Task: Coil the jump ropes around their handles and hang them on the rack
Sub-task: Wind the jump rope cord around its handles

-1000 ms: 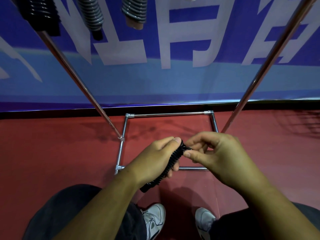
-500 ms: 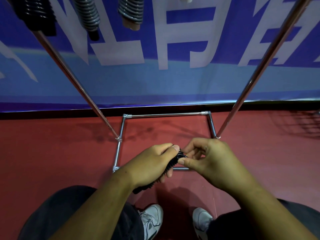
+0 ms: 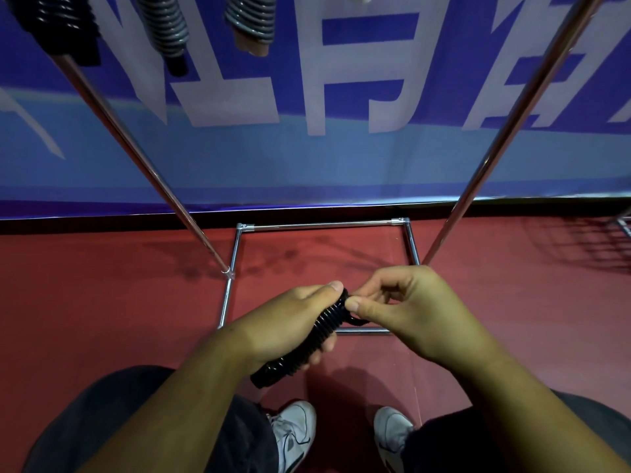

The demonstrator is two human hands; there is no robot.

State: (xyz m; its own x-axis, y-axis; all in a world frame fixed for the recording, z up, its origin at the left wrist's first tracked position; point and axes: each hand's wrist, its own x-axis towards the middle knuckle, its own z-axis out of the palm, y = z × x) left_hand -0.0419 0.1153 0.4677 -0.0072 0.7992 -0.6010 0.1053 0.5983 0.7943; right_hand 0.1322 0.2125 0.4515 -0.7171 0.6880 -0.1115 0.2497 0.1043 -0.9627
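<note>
A black jump rope [image 3: 317, 332] is wound in tight turns around its handles, forming one thick bundle. My left hand [image 3: 283, 322] grips the bundle around its middle, thumb on top near the upper end. My right hand [image 3: 403, 308] pinches the rope's free end at the bundle's top, where a small black loop [image 3: 358, 320] shows below my thumb. The chrome rack [image 3: 136, 155] rises in front of me on two slanted poles. At the top left hang three coiled ropes, one black [image 3: 65, 18] and two grey [image 3: 167, 25].
The rack's rectangular chrome base [image 3: 324, 225] lies on the red floor just beyond my hands. The right pole [image 3: 505, 138] slants up to the top right. A blue and white banner [image 3: 341, 97] covers the wall behind. My white shoes [image 3: 295, 431] stand below.
Both hands have stayed together on the bundle and drifted slightly lower in view. My right fingers have worked at the bundle's top end, and a small loop of rope now shows there.
</note>
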